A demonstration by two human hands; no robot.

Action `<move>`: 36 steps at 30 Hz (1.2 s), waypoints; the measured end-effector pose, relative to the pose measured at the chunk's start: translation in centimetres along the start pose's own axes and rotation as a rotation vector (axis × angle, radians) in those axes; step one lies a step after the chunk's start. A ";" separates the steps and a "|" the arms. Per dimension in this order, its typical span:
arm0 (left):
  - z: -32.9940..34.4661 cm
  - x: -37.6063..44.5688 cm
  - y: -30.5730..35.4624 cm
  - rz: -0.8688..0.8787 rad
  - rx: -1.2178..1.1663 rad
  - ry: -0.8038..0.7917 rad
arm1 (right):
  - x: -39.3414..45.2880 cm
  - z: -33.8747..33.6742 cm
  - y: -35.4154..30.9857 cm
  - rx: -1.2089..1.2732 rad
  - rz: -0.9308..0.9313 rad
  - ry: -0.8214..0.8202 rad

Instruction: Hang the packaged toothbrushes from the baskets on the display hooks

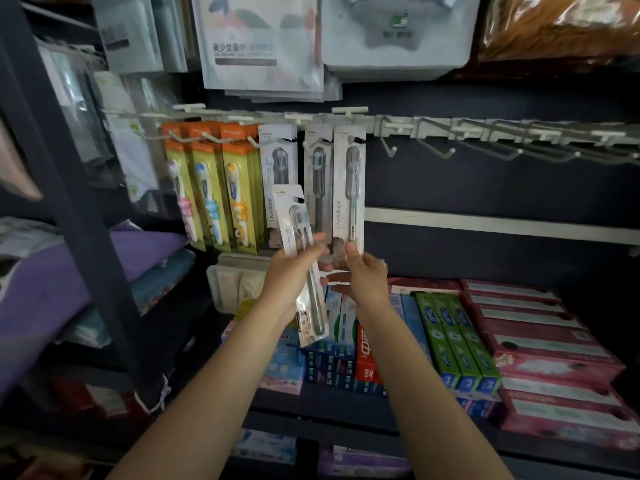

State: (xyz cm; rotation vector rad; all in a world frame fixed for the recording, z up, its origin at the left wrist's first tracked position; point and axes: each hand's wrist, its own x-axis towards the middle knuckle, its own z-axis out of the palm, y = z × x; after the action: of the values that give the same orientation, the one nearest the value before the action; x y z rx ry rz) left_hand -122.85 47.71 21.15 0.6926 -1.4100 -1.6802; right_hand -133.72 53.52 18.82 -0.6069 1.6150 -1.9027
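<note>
Left hand point(294, 268) is gripping a tilted packaged toothbrush point(301, 261) below the display hooks point(436, 147), while right hand point(363, 275), fingers apparently curled, is pinching a hanging toothbrush pack's point(349, 188) lower edge.

On the lower shelf lie rows of boxed toothpaste: flat pink-red cartons point(540, 344) at the right, green cartons point(453, 337) beside them, a red carton point(365, 358) and blue-and-white cartons point(341, 323) toward the middle. To the left, behind a dark metal shelf upright point(79, 209), folded purple cloth point(69, 268) rests on folded teal cloth point(162, 282), and a pale translucent plastic box point(235, 282) stands near the back of the shelf. Up above hang grey-white flat packets with printed lettering point(256, 43), a pale packet showing a grey shape point(391, 32) and an orange-brown item in crinkled clear wrap point(561, 26).
</note>
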 end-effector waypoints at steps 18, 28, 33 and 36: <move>-4.8 -2.8 1.0 0.059 0.070 0.001 | -6.8 0.7 0.5 -0.154 -0.124 -0.413; -9.2 -4.6 1.8 0.094 0.182 -0.079 | -8.9 3.5 0.2 0.042 -0.147 -0.315; -9.4 -3.8 2.6 0.103 0.041 0.054 | -10.2 3.9 -0.3 -0.091 -0.117 -0.414; -9.2 -3.3 3.2 0.097 0.005 0.052 | -10.6 3.4 -0.5 -0.116 -0.126 -0.424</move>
State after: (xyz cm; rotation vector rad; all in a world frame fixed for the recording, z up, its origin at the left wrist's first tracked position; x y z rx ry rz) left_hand -112.84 45.59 21.94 0.6560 -1.3899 -1.5734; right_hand -123.68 58.28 20.05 -1.1011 1.4411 -1.6295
